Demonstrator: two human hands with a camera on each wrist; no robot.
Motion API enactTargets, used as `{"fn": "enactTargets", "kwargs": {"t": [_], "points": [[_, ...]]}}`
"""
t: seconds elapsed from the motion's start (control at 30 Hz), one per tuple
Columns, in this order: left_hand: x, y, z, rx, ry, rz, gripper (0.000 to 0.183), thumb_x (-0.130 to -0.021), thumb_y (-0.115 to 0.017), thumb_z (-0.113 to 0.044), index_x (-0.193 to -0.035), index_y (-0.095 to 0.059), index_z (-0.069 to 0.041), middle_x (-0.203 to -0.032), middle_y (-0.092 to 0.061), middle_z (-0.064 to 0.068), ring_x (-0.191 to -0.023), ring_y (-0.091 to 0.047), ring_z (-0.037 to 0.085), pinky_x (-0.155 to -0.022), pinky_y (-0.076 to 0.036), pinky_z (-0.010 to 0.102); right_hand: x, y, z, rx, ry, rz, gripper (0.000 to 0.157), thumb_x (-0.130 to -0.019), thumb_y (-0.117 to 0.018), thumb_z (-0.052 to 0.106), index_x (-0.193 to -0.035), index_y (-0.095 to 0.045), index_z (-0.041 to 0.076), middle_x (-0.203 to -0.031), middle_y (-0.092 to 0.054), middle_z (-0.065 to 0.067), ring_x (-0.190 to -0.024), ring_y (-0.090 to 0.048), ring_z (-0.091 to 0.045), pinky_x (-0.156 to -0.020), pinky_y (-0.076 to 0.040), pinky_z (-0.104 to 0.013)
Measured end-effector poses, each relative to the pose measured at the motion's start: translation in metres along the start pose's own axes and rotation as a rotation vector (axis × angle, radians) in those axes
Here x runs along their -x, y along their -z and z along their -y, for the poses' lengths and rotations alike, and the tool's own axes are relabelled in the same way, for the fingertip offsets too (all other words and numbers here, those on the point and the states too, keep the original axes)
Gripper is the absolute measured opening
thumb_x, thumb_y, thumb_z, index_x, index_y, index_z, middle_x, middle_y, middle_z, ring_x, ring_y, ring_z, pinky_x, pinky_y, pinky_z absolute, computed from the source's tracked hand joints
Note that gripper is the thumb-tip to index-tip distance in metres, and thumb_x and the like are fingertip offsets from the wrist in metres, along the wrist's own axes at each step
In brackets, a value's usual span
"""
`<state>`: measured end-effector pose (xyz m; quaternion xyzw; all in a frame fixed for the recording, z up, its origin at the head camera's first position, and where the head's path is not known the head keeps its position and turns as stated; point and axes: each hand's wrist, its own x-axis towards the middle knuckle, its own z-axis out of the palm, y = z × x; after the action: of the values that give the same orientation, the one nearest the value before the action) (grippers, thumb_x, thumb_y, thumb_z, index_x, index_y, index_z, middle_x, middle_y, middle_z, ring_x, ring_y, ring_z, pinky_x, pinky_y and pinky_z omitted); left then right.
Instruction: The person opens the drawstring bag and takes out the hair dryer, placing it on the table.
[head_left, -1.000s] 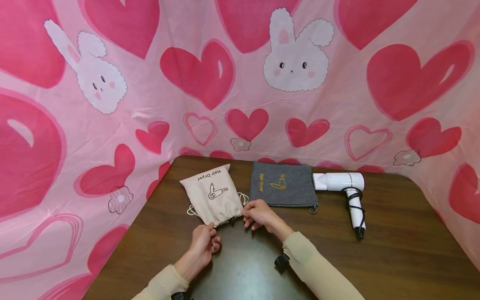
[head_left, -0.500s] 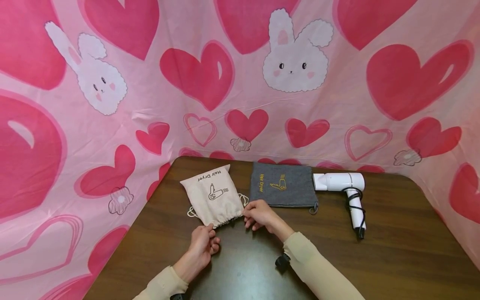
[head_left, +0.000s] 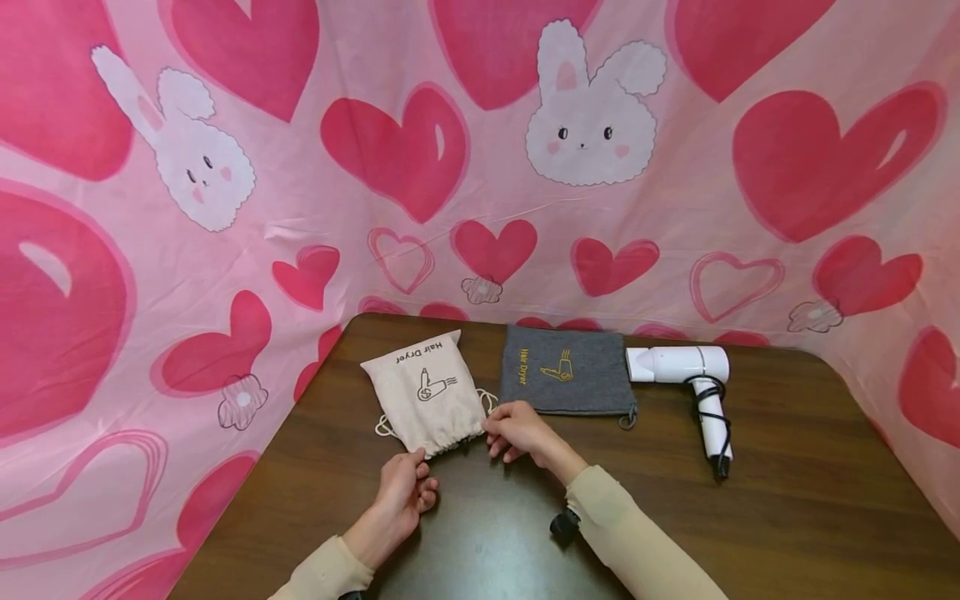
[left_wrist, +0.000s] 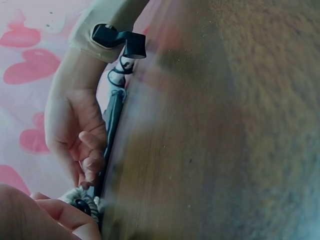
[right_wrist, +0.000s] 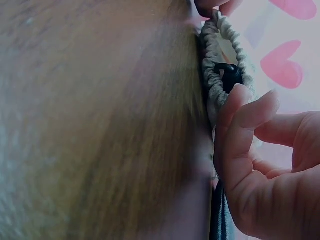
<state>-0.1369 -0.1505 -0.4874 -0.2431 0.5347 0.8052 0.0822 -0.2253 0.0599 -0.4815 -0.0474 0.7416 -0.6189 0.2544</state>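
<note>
A cream drawstring bag (head_left: pixel 416 379), printed "Hair Dryer" with a dryer drawing, lies on the table with its gathered mouth towards me. The left hand (head_left: pixel 402 493) pinches the left corner of that mouth; the right hand (head_left: pixel 523 431) pinches the right corner. Seen from the right wrist, the ruffled mouth (right_wrist: pixel 212 52) gapes, and a black cord-like piece (right_wrist: pixel 231 76) shows inside. Most of what the bag contains is hidden by its cloth. Thin drawstring loops (head_left: pixel 385 426) stick out at both sides of the bag.
Right of the cream bag lies a flat grey drawstring bag (head_left: pixel 566 387) with yellow "Hair Dryer" print. A white hair dryer (head_left: pixel 678 364), black cord wound around its handle, lies beside it. Pink heart-patterned cloth (head_left: pixel 510 200) hangs behind and beside the brown table (head_left: pixel 765 533).
</note>
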Motion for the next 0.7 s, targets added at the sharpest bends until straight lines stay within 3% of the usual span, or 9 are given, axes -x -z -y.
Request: {"fn": "enactTargets", "kwargs": {"t": [0.3, 0.7], "points": [[-0.0029, 0.0013, -0.0019, -0.015, 0.004, -0.007, 0.022, -0.114, -0.043, -0.018, -0.097, -0.036, -0.007, -0.068, -0.038, -0.005, -0.051, -0.051, 0.007, -0.046, -0.037, 0.015, -0.0017, -0.0016, 0.0012, -0.006, -0.004, 0.0, 0.014, -0.104, -0.065, 0.012, -0.101, -0.067, -0.002, -0.082, -0.065, -0.011, -0.06, -0.067, -0.014, -0.047, -0.05, -0.024], [-0.0034, 0.0021, -0.0025, -0.011, -0.007, -0.021, 0.016, -0.113, -0.041, -0.011, -0.099, -0.034, -0.006, -0.069, -0.037, -0.004, -0.051, -0.049, 0.007, -0.046, -0.036, 0.014, -0.0004, -0.0018, 0.0029, -0.009, -0.002, -0.015, 0.013, -0.103, -0.065, 0.01, -0.103, -0.068, -0.003, -0.084, -0.066, -0.013, -0.06, -0.067, -0.014, -0.047, -0.05, -0.024]]}}
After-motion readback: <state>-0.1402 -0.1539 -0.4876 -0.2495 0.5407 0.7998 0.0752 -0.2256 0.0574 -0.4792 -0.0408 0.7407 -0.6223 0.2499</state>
